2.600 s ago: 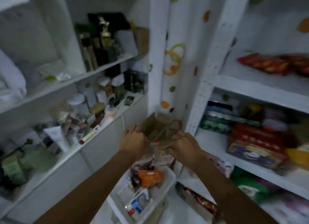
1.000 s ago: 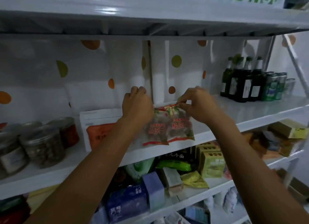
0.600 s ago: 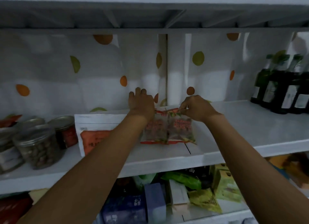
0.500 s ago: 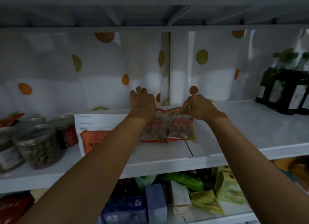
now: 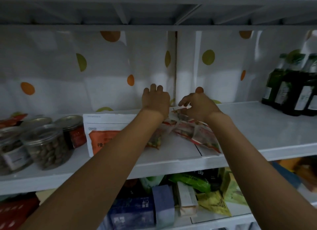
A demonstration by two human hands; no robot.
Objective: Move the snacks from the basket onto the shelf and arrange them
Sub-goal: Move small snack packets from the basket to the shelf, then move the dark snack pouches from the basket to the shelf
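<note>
Two red-and-clear snack packets lie on the middle white shelf (image 5: 248, 126). The left packet (image 5: 154, 140) is partly hidden under my left wrist. The right packet (image 5: 197, 132) lies flat, slanting toward the front right. My left hand (image 5: 155, 101) rests over the top of the left packet with its fingers straight, pointing at the back wall. My right hand (image 5: 197, 106) hovers at the top edge of the right packet, fingers spread and loose. The basket is out of view.
A white-and-orange zipper pouch (image 5: 106, 133) stands just left of the packets. Clear jars of nuts (image 5: 46, 147) stand at the far left and dark bottles (image 5: 295, 92) at the far right. The shelf below (image 5: 223, 217) is crowded with boxes and green bags.
The two packets, held together upright before, now lie apart and flat on the shelf. My right hand's pinch on the top edge has loosened and its fingers have spread.
</note>
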